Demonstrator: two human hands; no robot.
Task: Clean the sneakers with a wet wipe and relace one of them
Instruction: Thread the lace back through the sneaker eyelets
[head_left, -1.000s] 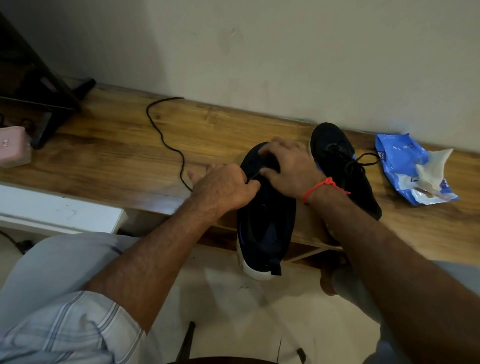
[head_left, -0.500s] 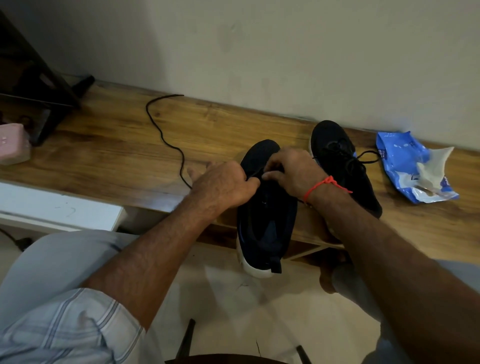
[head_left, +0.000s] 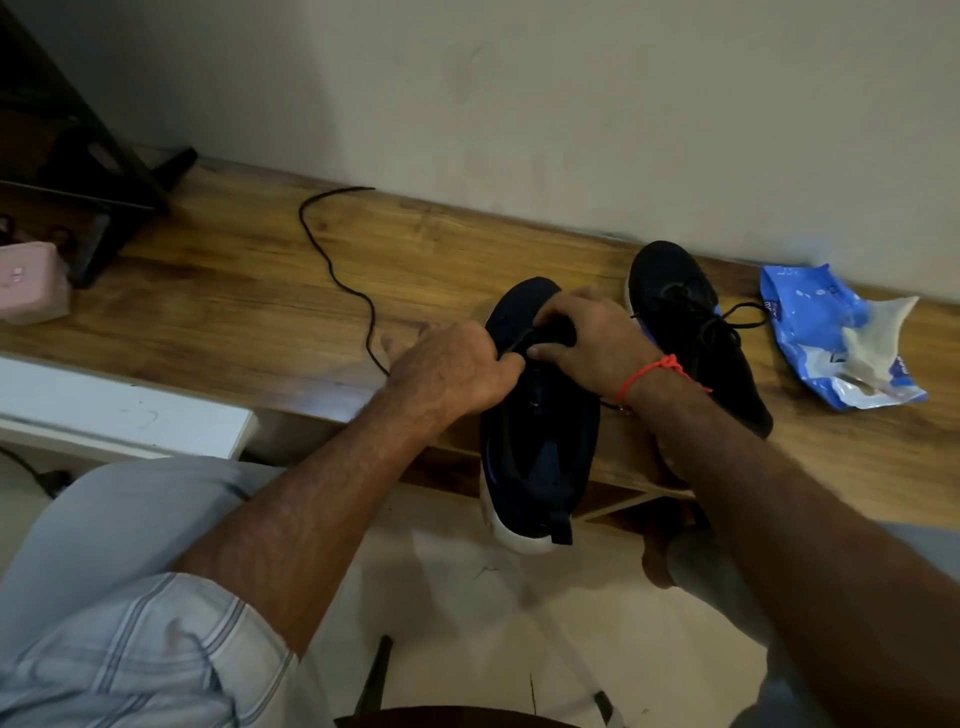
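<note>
Head view, looking down past both forearms to a long wooden bench (head_left: 218, 291) set against a pale wall. The left hand (head_left: 457, 366) has its fingers curled, pinching a black lace (head_left: 332, 270) at the near sneaker (head_left: 540, 452), and the right hand (head_left: 592, 338) meets it thumb to thumb, its fingers bent over the shoe's tongue and gripping there; exactly which eyelet they work at is hidden under the knuckles. That sneaker, dark navy with a white sole, lies under both hands, toe toward the wall and heel hanging off the bench's front edge toward the person. From the left hand the lace trails away over the wood, looping out toward the wall. Just beyond the right hand, touching nothing it holds, the second sneaker (head_left: 696, 332) sits on the bench with its lace tied. Farther out on that same side lies a crumpled blue wet wipe pack (head_left: 810, 322) with a white wipe (head_left: 872, 332) pulled partly out. A red thread (head_left: 654, 371) circles the right wrist. Well off past the left hand, a pink box (head_left: 28, 280) rests beside a black stand (head_left: 98, 171).
</note>
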